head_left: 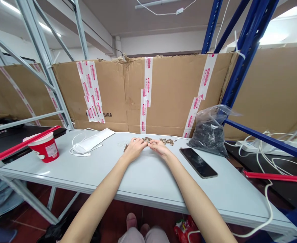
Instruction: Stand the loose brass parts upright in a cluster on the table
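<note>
Brass-coloured small pieces (166, 141) lie on the pale grey counter (150, 175), head view, in loose clusters close about the two hands. Left hand (135, 147): palm down, fingers bent inward, fingertips brought in to meet those of the other. Right hand (158, 147): turned partly inward, thumb and fingers drawn together at the same spot. Both partly closed; whether either grips a piece, cannot tell, the gap between the fingertips being too small to read. Position of the pieces: one cluster just beyond the meeting fingertips; a second, wider, beyond the right hand and spreading to its right; a third, small, against the outer side of the left hand, partly hidden by it. Clear or whitish bits (122, 144), faint, scattered left of that last cluster. Farther left on the counter, a white flat packet (97, 139) with a coiled white cable (80, 152) beside it, then a red and white cup (45, 148) near the left end. Right of the right hand, a dark phone (198, 162), lying flat and at a slant; behind it a clear plastic bag (209, 133) of black contents, near the taped cardboard (173, 91) standing along the back edge.
</note>
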Motion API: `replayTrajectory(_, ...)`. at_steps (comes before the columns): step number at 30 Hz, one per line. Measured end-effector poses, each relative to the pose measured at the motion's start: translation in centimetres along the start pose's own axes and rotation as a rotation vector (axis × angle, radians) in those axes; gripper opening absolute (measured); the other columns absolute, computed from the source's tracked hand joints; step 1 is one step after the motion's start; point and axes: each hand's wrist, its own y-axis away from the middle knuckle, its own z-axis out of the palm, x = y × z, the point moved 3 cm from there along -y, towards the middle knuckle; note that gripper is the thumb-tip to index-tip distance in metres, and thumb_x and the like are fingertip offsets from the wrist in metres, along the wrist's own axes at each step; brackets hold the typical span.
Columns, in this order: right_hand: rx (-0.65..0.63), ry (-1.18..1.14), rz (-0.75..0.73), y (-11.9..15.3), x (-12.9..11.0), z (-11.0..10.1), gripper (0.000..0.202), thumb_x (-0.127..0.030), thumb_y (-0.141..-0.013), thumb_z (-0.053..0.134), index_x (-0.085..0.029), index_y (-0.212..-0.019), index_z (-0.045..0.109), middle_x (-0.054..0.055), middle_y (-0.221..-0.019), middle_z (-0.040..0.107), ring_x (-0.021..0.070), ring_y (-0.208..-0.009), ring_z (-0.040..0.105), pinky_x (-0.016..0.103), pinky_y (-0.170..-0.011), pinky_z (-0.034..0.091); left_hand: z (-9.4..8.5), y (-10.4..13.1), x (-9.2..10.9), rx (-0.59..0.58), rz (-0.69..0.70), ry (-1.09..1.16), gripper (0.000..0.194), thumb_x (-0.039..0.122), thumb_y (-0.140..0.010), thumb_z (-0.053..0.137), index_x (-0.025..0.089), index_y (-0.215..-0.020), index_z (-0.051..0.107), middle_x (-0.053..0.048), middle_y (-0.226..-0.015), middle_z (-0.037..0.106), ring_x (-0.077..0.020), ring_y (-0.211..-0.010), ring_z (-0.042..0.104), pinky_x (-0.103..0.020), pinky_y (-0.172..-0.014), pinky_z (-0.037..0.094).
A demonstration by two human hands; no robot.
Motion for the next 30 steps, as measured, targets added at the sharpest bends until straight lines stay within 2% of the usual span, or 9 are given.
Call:
replayTrajectory(3,0.005,0.003,0.011,0.1,-0.1,0.2,0.045,-0.039,-0.04,0.079,-0.016,-0.067,0.051,-0.008,-0.05,0.045,0.0052,-0.047,0.033,0.023,-0.051,0.021,0.0,0.1,-0.1,-0.002,0.025,-0.028,0.024,0.019,-0.091,0.03,0.02,-0.093,0.054,-0.004,-0.083,0.056,-0.0174,-0.083,0.047,-0.034,-0.081,0.03)
replayTrajectory(7,-0.007,-0.023,0.035,0.0,0.3,0.6,0.046,-0.038,-0.039,0.08,-0.017,-0.064,0.048,-0.008,-0.05,0.046,0.0053,-0.047,0.034,0.023,-0.05,0.021,-0.1,0.1,-0.2,0.004,0.007,-0.012,0.025,0.026,-0.091,0.032,0.02,-0.083,0.055,-0.005,-0.079,0.055,-0.018,-0.081,0.047,-0.035,-0.08,0.03)
replayTrajectory(11,0.005,-0.037,0.032,0.1,0.3,0.6,0.047,-0.039,-0.038,0.08,-0.017,-0.064,0.048,-0.008,-0.05,0.045,0.0051,-0.047,0.034,0.022,-0.05,0.021,-0.3,0.0,-0.1,0.009,0.004,0.028,0.027,0.034,-0.091,0.031,0.018,-0.092,0.053,-0.006,-0.086,0.056,-0.0183,-0.083,0.048,-0.034,-0.081,0.031)
replayTrajectory(15,-0.006,-0.036,0.015,0.2,0.1,0.5,0.047,-0.039,-0.038,0.08,-0.018,-0.062,0.046,-0.008,-0.049,0.042,0.0052,-0.047,0.033,0.022,-0.05,0.021,-0.3,0.0,0.1,0.018,0.052,0.032,0.026,0.024,-0.092,0.027,0.017,-0.096,0.051,-0.006,-0.087,0.056,-0.0166,-0.082,0.049,-0.032,-0.079,0.032)
replayTrajectory(18,-0.03,-0.015,-0.003,0.2,0.0,0.5,0.047,-0.039,-0.038,0.08,-0.018,-0.062,0.046,-0.008,-0.05,0.044,0.0055,-0.048,0.034,0.022,-0.05,0.022,-0.3,0.1,-0.1,0.04,0.06,0.01,0.027,0.023,-0.093,0.027,0.018,-0.09,0.053,-0.005,-0.082,0.056,-0.0162,-0.079,0.049,-0.031,-0.077,0.032)
replayTrajectory(23,-0.041,0.014,-0.001,0.2,0.2,0.6,0.047,-0.042,-0.041,0.079,-0.019,-0.065,0.046,-0.008,-0.049,0.045,0.0064,-0.048,0.035,0.022,-0.051,0.022,0.1,0.3,-0.4,0.035,0.032,0.037,0.035,0.035,-0.093,0.028,0.017,-0.075,0.053,-0.005,-0.072,0.056,-0.0164,-0.073,0.051,-0.031,-0.072,0.033)
replayTrajectory(26,-0.024,0.047,0.005,0.2,0.2,0.5,0.047,-0.043,-0.042,0.079,-0.019,-0.066,0.046,-0.008,-0.048,0.044,0.0061,-0.046,0.033,0.022,-0.05,0.021,0.4,0.2,-0.4,0.033,0.005,0.08,0.034,0.04,-0.092,0.029,0.017,-0.082,0.052,-0.004,-0.073,0.058,-0.0162,-0.07,0.053,-0.031,-0.07,0.034)
replayTrajectory(30,0.0,0.051,0.004,0.2,0.1,0.5,0.049,-0.044,-0.04,0.078,-0.019,-0.063,0.044,-0.009,-0.046,0.04,0.0055,-0.045,0.03,0.022,-0.05,0.019,0.8,0.2,-0.1,0.04,0.011,0.096,0.028,0.032,-0.094,0.025,0.017,-0.09,0.049,-0.003,-0.073,0.059,-0.0146,-0.069,0.055,-0.028,-0.067,0.034)
